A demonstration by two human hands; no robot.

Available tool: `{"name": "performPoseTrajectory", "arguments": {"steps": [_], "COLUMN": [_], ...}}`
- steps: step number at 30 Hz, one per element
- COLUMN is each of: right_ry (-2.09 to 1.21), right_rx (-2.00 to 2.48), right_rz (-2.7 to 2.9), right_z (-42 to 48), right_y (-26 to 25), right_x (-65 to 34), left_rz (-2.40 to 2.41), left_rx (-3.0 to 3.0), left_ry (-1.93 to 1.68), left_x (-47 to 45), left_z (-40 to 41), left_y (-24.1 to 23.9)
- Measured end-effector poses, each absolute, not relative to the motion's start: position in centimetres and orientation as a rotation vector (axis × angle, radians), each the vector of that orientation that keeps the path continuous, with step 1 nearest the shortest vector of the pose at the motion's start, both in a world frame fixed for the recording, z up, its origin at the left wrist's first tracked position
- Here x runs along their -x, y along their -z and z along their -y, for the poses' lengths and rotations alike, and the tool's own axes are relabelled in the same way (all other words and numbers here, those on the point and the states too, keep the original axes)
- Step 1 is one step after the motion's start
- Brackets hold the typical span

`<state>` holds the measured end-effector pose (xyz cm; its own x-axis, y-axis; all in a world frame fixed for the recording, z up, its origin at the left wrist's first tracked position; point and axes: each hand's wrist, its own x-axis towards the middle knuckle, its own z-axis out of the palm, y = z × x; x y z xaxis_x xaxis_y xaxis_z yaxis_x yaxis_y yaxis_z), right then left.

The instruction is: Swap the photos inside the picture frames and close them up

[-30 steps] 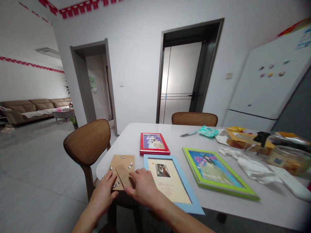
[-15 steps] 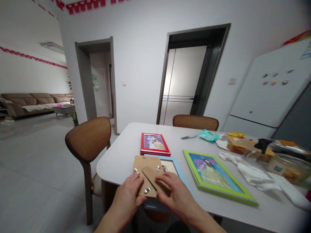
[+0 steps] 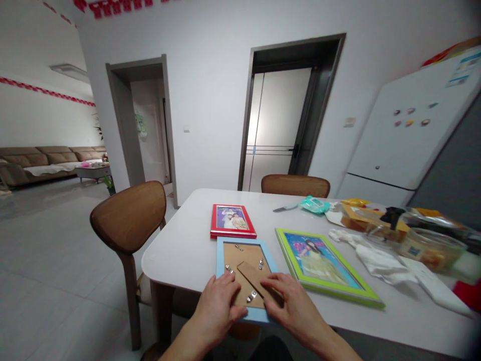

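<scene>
Clasping by its sides a flat brown board (image 3: 248, 255) with shiny metal clips (image 3: 251, 297), left hand (image 3: 219, 303) and right hand (image 3: 292, 304) hold it over a light-blue rectangular frame (image 3: 220, 256).

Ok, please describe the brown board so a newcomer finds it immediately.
At the near edge of the white table, find the left hand and right hand. Between them, within the blue frame, lies the brown board. Unlike the pictures in the red frame and green frame, it bears silvery clips and a slanted flap.
</scene>
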<state>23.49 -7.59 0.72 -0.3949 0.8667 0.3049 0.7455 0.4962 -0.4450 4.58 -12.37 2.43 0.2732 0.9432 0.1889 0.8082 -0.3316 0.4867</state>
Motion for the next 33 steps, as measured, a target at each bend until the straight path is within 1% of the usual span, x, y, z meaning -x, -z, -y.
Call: {"name": "performPoseTrajectory", "arguments": {"steps": [9, 17, 21, 33], "right_ry": [-0.213, -0.093, -0.111, -0.216], "right_rx": [1.285, 1.018, 0.991, 0.925], "right_rz": [2.293, 2.554, 2.649, 2.649], "right_z": [7.9, 10.0, 10.2, 9.7], "right_y": [-0.5, -1.7, -2.2, -2.0], "right_x": [-23.0, -21.7, -21.3, -21.3], "left_rz": [-1.652, -1.631, -1.608, -1.588], "left_rx": [-2.192, -2.19, -2.175, -2.159], "left_ry": [-0.545, -0.593, -0.64, -0.709], "left_x": [-4.0, -2.9, -2.6, -2.4], "left_z": [13.0, 12.8, 12.8, 12.7], "left_y": [-1.3, -0.7, -0.7, 0.1]}}
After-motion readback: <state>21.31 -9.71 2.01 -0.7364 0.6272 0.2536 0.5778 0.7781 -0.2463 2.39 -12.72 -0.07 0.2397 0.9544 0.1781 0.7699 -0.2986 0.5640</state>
